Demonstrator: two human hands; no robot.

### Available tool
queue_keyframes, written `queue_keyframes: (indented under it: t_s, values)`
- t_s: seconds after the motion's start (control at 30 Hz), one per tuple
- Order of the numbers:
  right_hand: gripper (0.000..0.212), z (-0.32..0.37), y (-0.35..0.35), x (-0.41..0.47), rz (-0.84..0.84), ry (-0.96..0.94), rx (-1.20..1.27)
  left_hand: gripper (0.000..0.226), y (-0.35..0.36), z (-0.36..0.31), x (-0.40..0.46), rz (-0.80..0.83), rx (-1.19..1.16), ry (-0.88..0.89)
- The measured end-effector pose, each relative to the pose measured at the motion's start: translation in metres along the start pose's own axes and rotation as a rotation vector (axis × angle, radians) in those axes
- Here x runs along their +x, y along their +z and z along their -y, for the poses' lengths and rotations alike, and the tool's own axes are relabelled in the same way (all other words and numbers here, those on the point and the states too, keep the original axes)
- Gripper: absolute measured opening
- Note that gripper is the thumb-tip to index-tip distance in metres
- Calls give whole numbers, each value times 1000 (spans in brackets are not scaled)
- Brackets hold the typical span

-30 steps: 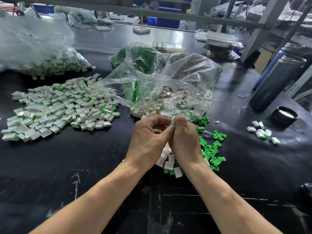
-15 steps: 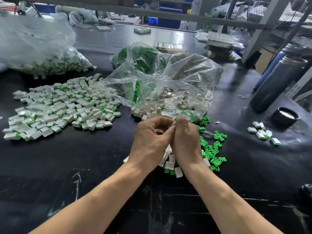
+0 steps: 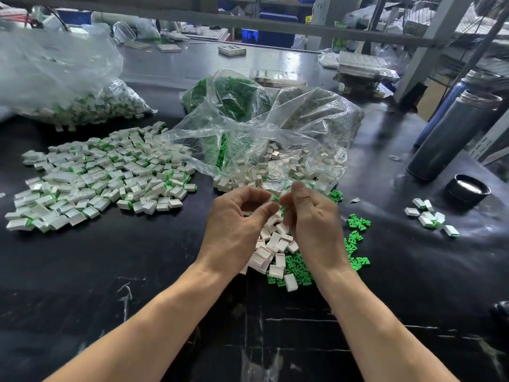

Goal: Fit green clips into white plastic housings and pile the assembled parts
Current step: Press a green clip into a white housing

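Head view: housing [image 3: 273,199] between hands [image 3: 271,216].

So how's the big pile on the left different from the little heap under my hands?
The left pile is far larger and its white housings mostly show green at one end, so they look assembled. The heap under the hands is small, with bare white housings lying beside loose green clips. Both lie on the black table.

Black table [image 3: 110,271]; white housings [image 3: 271,244]; bright green clips [image 3: 355,238]; clear bags [image 3: 275,128]; grey flask [image 3: 451,136].
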State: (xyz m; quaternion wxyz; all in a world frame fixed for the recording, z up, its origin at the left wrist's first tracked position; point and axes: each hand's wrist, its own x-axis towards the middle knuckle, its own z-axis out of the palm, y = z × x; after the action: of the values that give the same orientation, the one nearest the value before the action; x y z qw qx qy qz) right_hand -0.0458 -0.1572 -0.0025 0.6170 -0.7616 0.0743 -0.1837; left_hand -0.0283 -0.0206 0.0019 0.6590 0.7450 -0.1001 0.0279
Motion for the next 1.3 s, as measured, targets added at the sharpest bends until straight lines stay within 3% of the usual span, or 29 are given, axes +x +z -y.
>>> queue_keyframes:
  t_s: [0.13,0.37,0.6,0.87,1.0,1.13,1.3]
  values:
    - [7,4,-10,3,99,-120,61,8,-5,1,3,6,6,-6]
    - [21,4,-11,1,158,-150,-74,11,-9,4,3,13,115,50]
    - [6,7,-17,4,186,-398,-410,18,-13,2,2,26,249,96]
    - [7,3,-20,6,218,-459,-428,20,-17,1,4,63,276,100]
    - [9,0,-30,16,89,-287,-329,26,-15,2,4,27,288,81]
    - [8,-2,-23,8,235,-67,-77,18,-16,1,4,-5,308,136]
    - [12,-3,-16,5,299,-38,15,14,-18,1,5,-22,296,167]
